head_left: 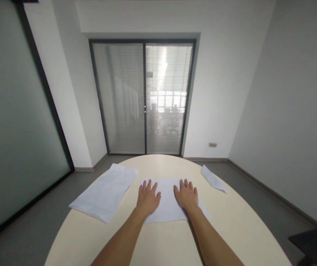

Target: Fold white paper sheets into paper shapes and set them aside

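Observation:
Both hands lie flat, palms down, on a white sheet of paper (pixel 167 203) in the middle of a round cream table (pixel 230 229). My left hand (pixel 147 197) rests on the sheet's left part with fingers spread and open. My right hand (pixel 186 194) presses the right part, fingers stretched out. Neither hand holds anything. The paper's middle shows between the two hands.
A larger creased white sheet (pixel 105 192) lies at the table's left edge. A small folded white paper (pixel 213 178) sits at the far right edge. Beyond the table are glass doors with blinds (pixel 143 98), a frosted glass wall on the left and a dark object (pixel 315 244) at lower right.

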Action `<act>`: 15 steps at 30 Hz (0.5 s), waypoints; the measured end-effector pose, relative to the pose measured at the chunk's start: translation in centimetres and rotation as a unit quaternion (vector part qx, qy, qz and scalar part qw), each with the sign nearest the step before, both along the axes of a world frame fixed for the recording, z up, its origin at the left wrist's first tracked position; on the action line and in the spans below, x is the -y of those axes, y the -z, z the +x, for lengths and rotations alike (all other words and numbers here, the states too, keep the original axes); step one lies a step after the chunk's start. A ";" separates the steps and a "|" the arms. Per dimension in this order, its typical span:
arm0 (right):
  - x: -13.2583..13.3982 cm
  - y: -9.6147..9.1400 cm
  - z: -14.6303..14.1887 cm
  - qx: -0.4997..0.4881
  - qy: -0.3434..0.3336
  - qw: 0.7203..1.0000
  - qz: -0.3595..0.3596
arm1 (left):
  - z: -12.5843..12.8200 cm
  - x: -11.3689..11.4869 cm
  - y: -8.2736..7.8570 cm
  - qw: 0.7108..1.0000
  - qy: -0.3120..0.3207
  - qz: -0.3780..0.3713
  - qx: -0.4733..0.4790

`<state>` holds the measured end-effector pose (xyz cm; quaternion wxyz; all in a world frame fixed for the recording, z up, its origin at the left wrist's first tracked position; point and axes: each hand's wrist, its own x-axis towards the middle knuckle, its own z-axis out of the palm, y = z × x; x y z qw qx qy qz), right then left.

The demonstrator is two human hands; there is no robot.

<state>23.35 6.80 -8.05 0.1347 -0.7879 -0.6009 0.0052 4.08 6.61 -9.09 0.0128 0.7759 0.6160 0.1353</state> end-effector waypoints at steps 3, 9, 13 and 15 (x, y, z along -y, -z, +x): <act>0.4 -0.7 -0.5 0.008 -0.039 0.998 0.038 | 0.1 -0.1 0.0 1.000 0.000 0.004 -0.001; 2.2 -2.1 -3.7 -0.056 -0.285 0.955 0.059 | 0.4 -0.1 -0.3 1.000 0.001 -0.001 -0.007; 2.5 -1.9 -4.4 -0.067 -0.276 0.959 -0.016 | 0.4 0.0 -0.6 1.000 0.000 -0.003 -0.005; 2.2 -1.5 -3.9 -0.054 -0.232 0.971 -0.028 | 0.4 0.0 -0.6 1.000 -0.002 -0.003 -0.006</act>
